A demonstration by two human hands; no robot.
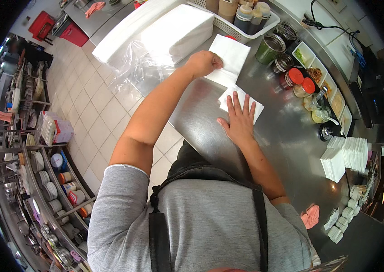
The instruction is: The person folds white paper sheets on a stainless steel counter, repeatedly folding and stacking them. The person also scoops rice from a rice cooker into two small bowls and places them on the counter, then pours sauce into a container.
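My left hand point(203, 64) has its fingers curled at the left edge of a white paper napkin point(234, 56), pinching it; more napkin layers lie beneath. Nearer to me, my right hand point(240, 120) rests palm down with fingers spread on smaller folded white napkins point(227, 98). Both sets of napkins lie on a stainless steel counter point(205, 122). Beyond my left hand is a large block of white napkins point(181, 30) beside clear plastic wrapping point(137, 64). Part of a red item shows behind the far edge of the upper napkin.
A white basket of squeeze bottles point(243, 34) stands at the back. Jars with red lids point(294, 76) and white trays of food toppings point(326, 80) line the right side. Folded napkin stacks point(334, 163) and a pink cloth point(311, 217) lie nearer. A person point(34, 54) is far left.
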